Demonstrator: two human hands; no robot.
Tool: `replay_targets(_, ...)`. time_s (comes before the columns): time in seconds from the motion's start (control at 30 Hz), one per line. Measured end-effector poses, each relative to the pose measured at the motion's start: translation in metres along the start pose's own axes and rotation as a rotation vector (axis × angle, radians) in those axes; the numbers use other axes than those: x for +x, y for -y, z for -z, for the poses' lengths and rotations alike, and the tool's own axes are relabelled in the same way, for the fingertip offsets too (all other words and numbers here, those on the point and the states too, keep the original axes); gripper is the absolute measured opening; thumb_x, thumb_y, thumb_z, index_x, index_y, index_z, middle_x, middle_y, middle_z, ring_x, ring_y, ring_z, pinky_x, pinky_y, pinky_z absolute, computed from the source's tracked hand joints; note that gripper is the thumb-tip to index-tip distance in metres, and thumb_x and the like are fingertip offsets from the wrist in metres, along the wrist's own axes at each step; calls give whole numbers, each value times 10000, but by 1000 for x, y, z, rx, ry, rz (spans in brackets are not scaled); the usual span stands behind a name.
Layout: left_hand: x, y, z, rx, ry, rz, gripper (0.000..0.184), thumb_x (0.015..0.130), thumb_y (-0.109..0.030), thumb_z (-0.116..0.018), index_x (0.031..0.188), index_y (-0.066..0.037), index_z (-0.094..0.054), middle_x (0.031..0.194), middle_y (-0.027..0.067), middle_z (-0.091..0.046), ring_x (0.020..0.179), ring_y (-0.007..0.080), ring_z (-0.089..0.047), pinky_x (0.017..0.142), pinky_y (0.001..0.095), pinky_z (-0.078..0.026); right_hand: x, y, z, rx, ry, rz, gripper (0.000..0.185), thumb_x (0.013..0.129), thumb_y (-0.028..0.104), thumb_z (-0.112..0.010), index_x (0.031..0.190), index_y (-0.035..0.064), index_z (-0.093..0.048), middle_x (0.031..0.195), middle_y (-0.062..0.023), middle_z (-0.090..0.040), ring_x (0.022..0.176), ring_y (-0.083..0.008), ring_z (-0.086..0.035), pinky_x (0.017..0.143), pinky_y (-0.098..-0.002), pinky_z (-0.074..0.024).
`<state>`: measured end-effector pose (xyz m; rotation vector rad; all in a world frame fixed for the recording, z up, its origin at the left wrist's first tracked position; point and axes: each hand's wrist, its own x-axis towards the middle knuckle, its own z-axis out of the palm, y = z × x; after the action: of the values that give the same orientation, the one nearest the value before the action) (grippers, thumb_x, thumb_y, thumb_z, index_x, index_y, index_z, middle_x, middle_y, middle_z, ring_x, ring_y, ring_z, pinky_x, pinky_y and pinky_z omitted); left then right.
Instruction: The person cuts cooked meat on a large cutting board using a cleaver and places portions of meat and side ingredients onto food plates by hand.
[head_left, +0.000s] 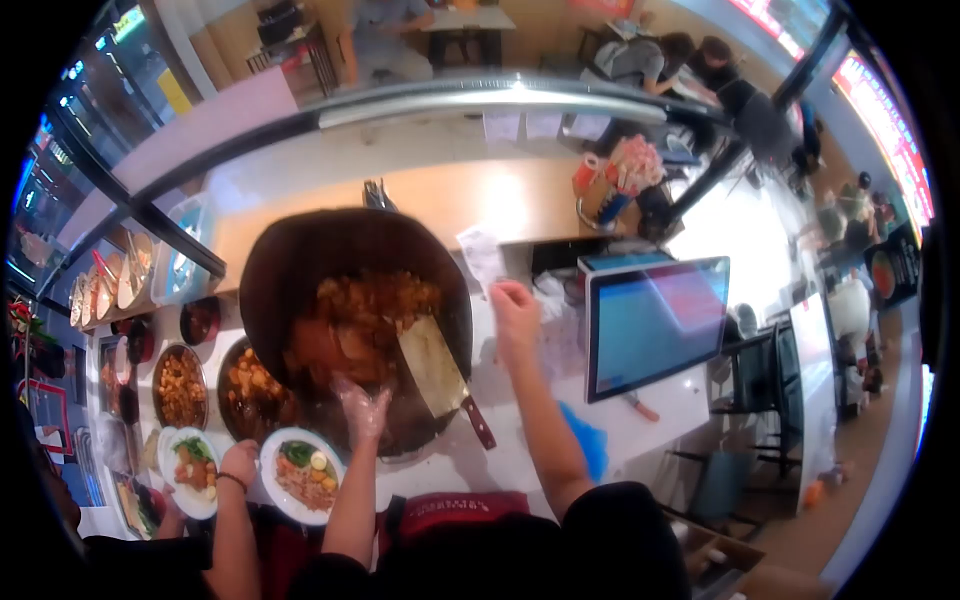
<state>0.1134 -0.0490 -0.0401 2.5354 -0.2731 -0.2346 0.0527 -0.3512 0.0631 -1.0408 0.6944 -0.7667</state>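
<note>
A large dark pot (270,260) stands before me with brown stewed food (375,300) in it. My left hand (362,408), in a clear plastic glove, reaches over the pot's near side at the food; its fingertips are hard to make out. Beyond the pot's right rim, my right hand (515,308) is closed on a white paper slip (482,255). A broad cleaver (432,368) lies across the pot's right side, its dark red handle (479,422) pointing towards me.
A co-worker's hand (240,460) is near two plates of food (303,475) at the lower left. Bowls of stewed pieces (181,388) stand left. A screen (658,325) and a blue bag (586,440) are right. Glass and a metal rail (490,98) lie beyond.
</note>
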Motion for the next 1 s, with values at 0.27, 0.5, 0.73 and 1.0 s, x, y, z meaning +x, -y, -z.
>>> replay_targets(0.27,-6,4,-7,-3,-63,-76,1118,743,-270,-820,1493,144,-101,1560,340,-159,1471,437,-152,1220,402,-138,-95,-45,136,-490,55,-158,225,899,61,-604,1077,-15,-719,900,-67,-695,738,-83,-604,606,-218,-452)
replay_targets(0.5,-9,-6,2,-20,-60,-63,1111,736,-269,-824,1491,141,-121,1550,350,-175,1458,447,-181,1216,402,-145,-67,-73,145,-549,-251,187,282,916,77,-597,1161,-30,-686,1052,-142,-708,1003,-179,-652,756,-310,-534)
replay_targets(0.73,-9,-1,1,-61,-74,-59,1122,710,-238,-839,1505,106,-126,1541,341,-206,1458,433,-194,1213,389,-154,21,-106,161,-862,-154,373,230,879,127,-661,1074,26,-729,969,-201,-704,900,-345,-680,812,-373,-527)
replay_targets(1.0,-12,-9,7,-93,-60,-43,1167,681,-249,-855,1517,83,-111,1557,320,-179,1461,425,-183,1215,383,-146,25,-101,166,-977,-87,432,189,882,158,-675,1037,76,-744,969,-172,-711,866,-337,-681,781,-383,-521)
